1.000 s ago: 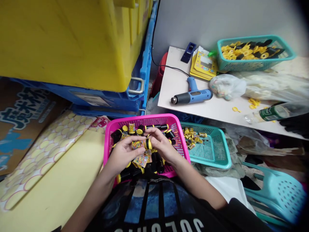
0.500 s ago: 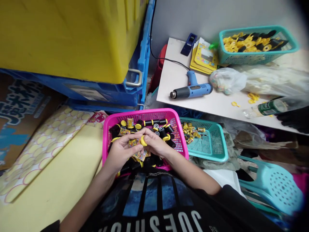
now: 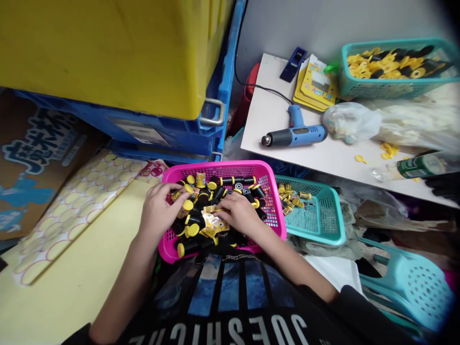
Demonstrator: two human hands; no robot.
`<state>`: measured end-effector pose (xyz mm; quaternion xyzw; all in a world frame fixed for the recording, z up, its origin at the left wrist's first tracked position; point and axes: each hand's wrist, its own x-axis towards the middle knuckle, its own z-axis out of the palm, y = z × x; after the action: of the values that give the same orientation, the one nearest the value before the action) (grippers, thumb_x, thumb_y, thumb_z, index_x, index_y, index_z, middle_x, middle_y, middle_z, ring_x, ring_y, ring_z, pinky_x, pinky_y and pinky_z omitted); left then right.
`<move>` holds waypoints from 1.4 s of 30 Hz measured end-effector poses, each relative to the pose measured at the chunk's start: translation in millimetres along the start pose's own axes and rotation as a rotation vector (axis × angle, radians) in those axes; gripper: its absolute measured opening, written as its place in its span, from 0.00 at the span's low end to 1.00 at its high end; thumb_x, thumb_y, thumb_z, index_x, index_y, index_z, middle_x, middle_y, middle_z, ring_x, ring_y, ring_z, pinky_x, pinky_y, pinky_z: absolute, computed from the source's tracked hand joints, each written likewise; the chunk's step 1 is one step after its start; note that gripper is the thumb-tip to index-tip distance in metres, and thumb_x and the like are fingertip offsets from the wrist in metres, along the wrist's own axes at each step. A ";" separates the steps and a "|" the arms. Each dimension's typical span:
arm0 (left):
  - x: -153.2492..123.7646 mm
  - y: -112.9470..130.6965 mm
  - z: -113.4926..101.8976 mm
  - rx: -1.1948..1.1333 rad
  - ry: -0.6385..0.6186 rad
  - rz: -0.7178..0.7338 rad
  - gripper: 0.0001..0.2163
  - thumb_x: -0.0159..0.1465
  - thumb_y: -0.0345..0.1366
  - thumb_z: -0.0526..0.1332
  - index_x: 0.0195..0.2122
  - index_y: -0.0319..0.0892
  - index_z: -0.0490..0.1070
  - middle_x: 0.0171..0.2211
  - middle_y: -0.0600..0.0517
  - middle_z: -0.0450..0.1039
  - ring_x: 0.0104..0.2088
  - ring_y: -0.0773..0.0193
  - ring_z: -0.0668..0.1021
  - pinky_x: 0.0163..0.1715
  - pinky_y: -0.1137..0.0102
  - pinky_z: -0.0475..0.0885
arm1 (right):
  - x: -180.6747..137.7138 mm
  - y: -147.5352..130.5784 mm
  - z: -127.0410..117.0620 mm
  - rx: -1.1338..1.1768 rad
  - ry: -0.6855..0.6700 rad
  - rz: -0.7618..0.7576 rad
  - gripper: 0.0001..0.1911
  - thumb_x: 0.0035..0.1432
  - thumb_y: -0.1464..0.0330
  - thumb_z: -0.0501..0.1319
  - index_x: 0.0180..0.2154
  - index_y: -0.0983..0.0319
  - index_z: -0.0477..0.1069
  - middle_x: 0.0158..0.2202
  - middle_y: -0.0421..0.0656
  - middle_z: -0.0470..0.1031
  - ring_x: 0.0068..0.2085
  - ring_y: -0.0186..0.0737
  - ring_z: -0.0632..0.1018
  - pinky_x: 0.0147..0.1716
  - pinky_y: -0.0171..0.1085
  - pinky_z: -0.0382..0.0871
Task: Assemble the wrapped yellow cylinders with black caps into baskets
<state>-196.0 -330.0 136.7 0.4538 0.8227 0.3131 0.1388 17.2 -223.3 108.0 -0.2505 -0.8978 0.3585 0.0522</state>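
My left hand [image 3: 158, 208] is at the left side of the pink basket [image 3: 223, 165]. Its fingers and thumb close around a small printed tube [image 3: 177, 195] with a yellow cap, partly hidden by the hand. Over the basket's middle, my right hand [image 3: 240, 211] has its fingertips pinched at the edge of the shiny yellow printed sleeves [image 3: 212, 224]. These sleeves lie on top of many black tubes [image 3: 196, 219] with yellow caps. A printed yellow tube [image 3: 201, 180] stands upright near the back rim.
Beside the pink basket, a teal basket [image 3: 328, 211] holds small printed yellow tubes. A blue heat gun [image 3: 298, 136], yellow cards [image 3: 316, 88] and another teal basket [image 3: 388, 88] of yellow and black parts are on the white table [image 3: 266, 105]. Stacked crates [image 3: 143, 57] stand at left.
My hands were together on the printed tube and have parted. The left moved left and down with the tube; the right came down to the printed sleeves. The view shifted slightly.
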 end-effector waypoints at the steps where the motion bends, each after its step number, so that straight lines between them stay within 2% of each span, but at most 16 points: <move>1: -0.6 0.1 -1.1 -0.003 -0.004 0.010 0.10 0.59 0.46 0.64 0.35 0.46 0.76 0.38 0.47 0.79 0.45 0.49 0.76 0.50 0.58 0.68 | 0.4 0.8 0.4 0.021 0.016 0.002 0.12 0.63 0.61 0.62 0.38 0.61 0.78 0.36 0.46 0.77 0.40 0.41 0.71 0.44 0.40 0.63; 4: -5.1 4.8 -6.8 -0.013 0.112 0.034 0.09 0.60 0.44 0.63 0.34 0.45 0.77 0.39 0.47 0.78 0.45 0.51 0.77 0.52 0.59 0.68 | 1.8 3.4 -2.6 0.172 0.059 0.028 0.13 0.64 0.61 0.60 0.46 0.58 0.79 0.39 0.46 0.79 0.41 0.41 0.74 0.46 0.41 0.65; 6: -11.3 13.4 -8.4 -0.081 0.190 0.033 0.08 0.61 0.42 0.63 0.34 0.46 0.77 0.38 0.49 0.79 0.43 0.54 0.78 0.52 0.61 0.69 | 2.6 4.8 -5.9 0.325 0.068 0.070 0.13 0.64 0.60 0.60 0.45 0.57 0.79 0.40 0.45 0.79 0.41 0.41 0.75 0.46 0.41 0.66; 8: -18.4 25.8 -5.4 -0.241 0.122 -0.008 0.07 0.61 0.41 0.63 0.34 0.46 0.78 0.36 0.51 0.80 0.38 0.58 0.79 0.47 0.64 0.72 | 3.6 4.9 -8.7 0.505 0.070 0.093 0.14 0.63 0.57 0.60 0.38 0.57 0.81 0.39 0.44 0.80 0.41 0.40 0.76 0.46 0.41 0.67; 12: -25.1 49.4 12.1 -0.597 -0.184 -0.144 0.12 0.54 0.41 0.69 0.37 0.43 0.76 0.33 0.52 0.79 0.32 0.62 0.80 0.36 0.68 0.76 | 4.9 -0.9 -11.7 0.857 0.114 0.166 0.21 0.55 0.50 0.64 0.28 0.61 0.78 0.39 0.44 0.76 0.42 0.37 0.75 0.48 0.38 0.67; 15: -22.2 55.9 24.4 -0.752 -0.231 -0.221 0.15 0.49 0.37 0.71 0.37 0.42 0.73 0.27 0.55 0.75 0.30 0.64 0.78 0.32 0.71 0.75 | 3.9 -7.6 -11.3 1.066 0.124 0.278 0.21 0.52 0.50 0.67 0.27 0.63 0.76 0.36 0.41 0.73 0.38 0.34 0.72 0.43 0.35 0.66; 19: -18.9 56.8 27.9 -0.864 -0.215 -0.303 0.16 0.50 0.37 0.70 0.38 0.42 0.70 0.23 0.59 0.71 0.26 0.68 0.76 0.30 0.73 0.73 | 2.9 -14.5 -7.0 1.186 0.100 0.353 0.23 0.51 0.49 0.67 0.30 0.64 0.72 0.29 0.38 0.69 0.31 0.31 0.69 0.37 0.34 0.65; 23: -19.4 58.5 23.2 -0.909 -0.229 -0.318 0.25 0.50 0.36 0.71 0.48 0.42 0.68 0.27 0.58 0.74 0.31 0.67 0.79 0.35 0.73 0.74 | 4.8 -22.3 -3.6 0.958 0.179 0.284 0.22 0.54 0.50 0.64 0.29 0.62 0.66 0.27 0.38 0.67 0.30 0.32 0.67 0.34 0.33 0.62; 26: -18.1 57.3 19.8 -0.892 -0.258 -0.363 0.30 0.50 0.38 0.72 0.54 0.42 0.67 0.22 0.59 0.74 0.25 0.67 0.78 0.31 0.72 0.75 | 7.7 -24.2 -7.9 0.625 0.263 0.157 0.21 0.60 0.53 0.60 0.24 0.63 0.64 0.25 0.39 0.66 0.32 0.34 0.67 0.37 0.34 0.61; 28: -16.7 55.3 18.0 -0.843 -0.242 -0.389 0.26 0.50 0.40 0.72 0.51 0.41 0.72 0.22 0.57 0.76 0.23 0.66 0.78 0.29 0.72 0.76 | 12.8 -18.0 -15.4 0.506 0.252 0.111 0.23 0.66 0.56 0.53 0.24 0.63 0.66 0.26 0.40 0.68 0.32 0.34 0.69 0.38 0.34 0.62; 30: -16.0 53.1 16.5 -0.770 -0.176 -0.407 0.19 0.51 0.41 0.71 0.43 0.39 0.77 0.27 0.52 0.81 0.26 0.64 0.80 0.30 0.70 0.77 | 22.6 -5.2 -25.1 0.341 0.218 0.135 0.25 0.71 0.60 0.45 0.28 0.63 0.71 0.30 0.43 0.72 0.34 0.35 0.72 0.40 0.35 0.64; 33: -16.5 50.7 13.7 -0.668 -0.054 -0.427 0.13 0.52 0.42 0.70 0.35 0.39 0.80 0.34 0.48 0.83 0.31 0.61 0.82 0.34 0.68 0.78 | 45.4 17.0 -37.3 0.025 0.177 0.173 0.17 0.69 0.67 0.48 0.40 0.64 0.75 0.40 0.48 0.76 0.44 0.41 0.73 0.48 0.40 0.64; 35: -16.7 49.5 11.1 -0.634 0.022 -0.417 0.12 0.53 0.42 0.70 0.35 0.40 0.81 0.34 0.48 0.83 0.32 0.60 0.82 0.37 0.68 0.78 | 62.5 25.0 -40.0 -0.048 0.095 0.105 0.12 0.62 0.74 0.57 0.45 0.64 0.75 0.46 0.48 0.76 0.49 0.43 0.72 0.53 0.42 0.63; 38: -15.0 47.5 6.7 -0.632 0.113 -0.380 0.11 0.52 0.41 0.70 0.34 0.42 0.82 0.34 0.49 0.83 0.34 0.60 0.82 0.38 0.69 0.78 | 85.4 22.4 -35.1 -0.225 -0.187 -0.081 0.23 0.58 0.80 0.57 0.54 0.59 0.72 0.57 0.45 0.71 0.56 0.45 0.68 0.56 0.43 0.62; 40: -12.7 45.0 4.0 -0.660 0.125 -0.391 0.10 0.51 0.41 0.70 0.33 0.42 0.82 0.34 0.50 0.83 0.33 0.61 0.82 0.34 0.72 0.77 | 97.8 15.6 -28.8 -0.372 -0.358 -0.139 0.22 0.61 0.79 0.54 0.54 0.59 0.72 0.56 0.46 0.72 0.57 0.48 0.68 0.55 0.46 0.63; 42: -10.4 41.5 2.1 -0.698 0.097 -0.435 0.11 0.51 0.42 0.71 0.32 0.42 0.82 0.31 0.50 0.83 0.30 0.63 0.81 0.29 0.74 0.75 | 107.6 9.2 -22.8 -0.429 -0.415 -0.128 0.19 0.62 0.77 0.55 0.52 0.59 0.74 0.51 0.49 0.75 0.54 0.50 0.71 0.53 0.48 0.66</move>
<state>-161.8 -321.6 161.1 0.1797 0.7495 0.5576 0.3084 -66.2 -151.1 109.4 -0.1199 -0.9585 0.2001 -0.1638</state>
